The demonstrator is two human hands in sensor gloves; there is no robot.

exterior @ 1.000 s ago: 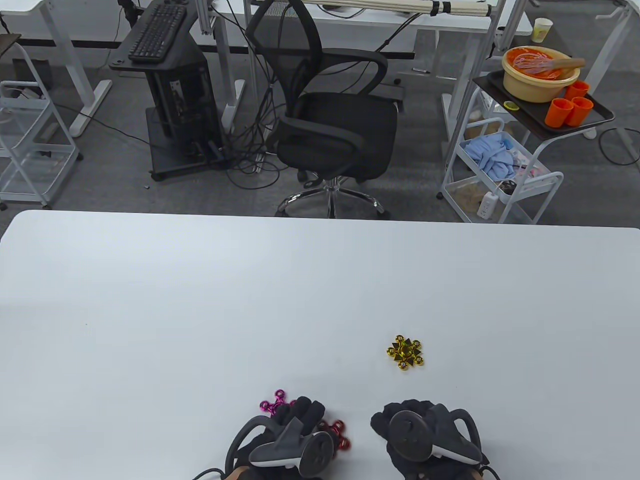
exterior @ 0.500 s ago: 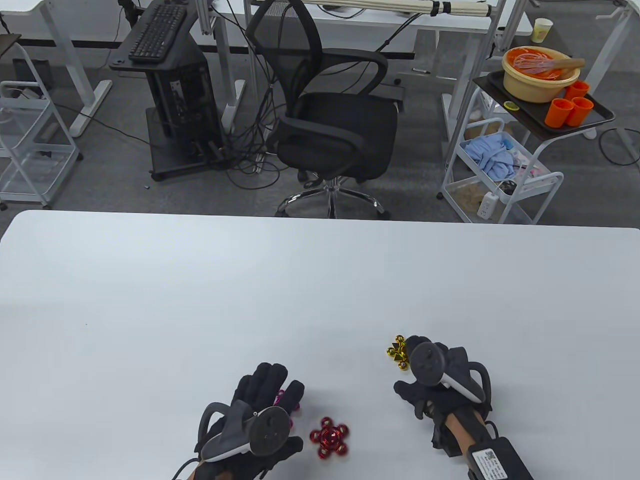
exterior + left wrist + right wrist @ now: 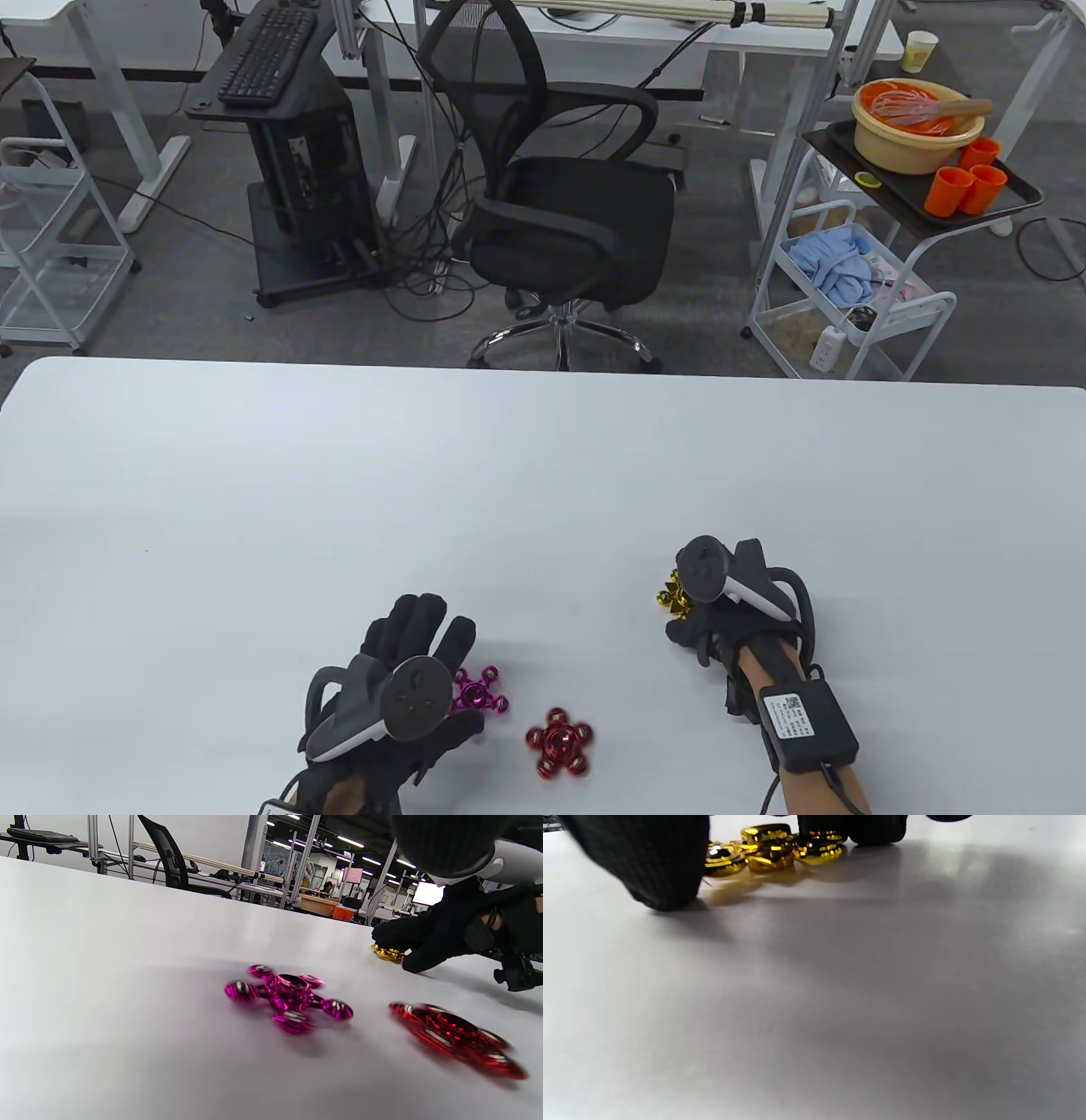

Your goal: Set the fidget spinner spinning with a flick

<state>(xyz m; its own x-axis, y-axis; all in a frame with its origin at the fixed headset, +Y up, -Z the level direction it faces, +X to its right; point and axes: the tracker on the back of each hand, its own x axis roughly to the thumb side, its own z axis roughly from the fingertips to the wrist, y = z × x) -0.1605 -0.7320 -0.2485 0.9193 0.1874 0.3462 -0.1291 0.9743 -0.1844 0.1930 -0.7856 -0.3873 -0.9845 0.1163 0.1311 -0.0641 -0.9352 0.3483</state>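
Three metallic fidget spinners lie on the white table (image 3: 254, 509). The magenta spinner (image 3: 478, 689) lies just right of my left hand (image 3: 437, 626), which is spread flat, apart from it and holding nothing. The red spinner (image 3: 557, 740) lies free to its right. The gold spinner (image 3: 671, 597) is mostly covered by my right hand (image 3: 684, 613). In the right wrist view the fingertips (image 3: 878, 827) touch the gold spinner's (image 3: 770, 851) far side and the thumb (image 3: 657, 866) stands beside it. The left wrist view shows the magenta spinner (image 3: 290, 997) and the red spinner (image 3: 456, 1039), both slightly blurred.
Beyond the table's far edge stand a black office chair (image 3: 560, 221) and a white cart (image 3: 848, 297) with a bowl and orange cups.
My left hand has slid left and forward, uncovering the magenta spinner. My right hand has moved forward from the front edge onto the gold spinner. The red spinner now lies uncovered.
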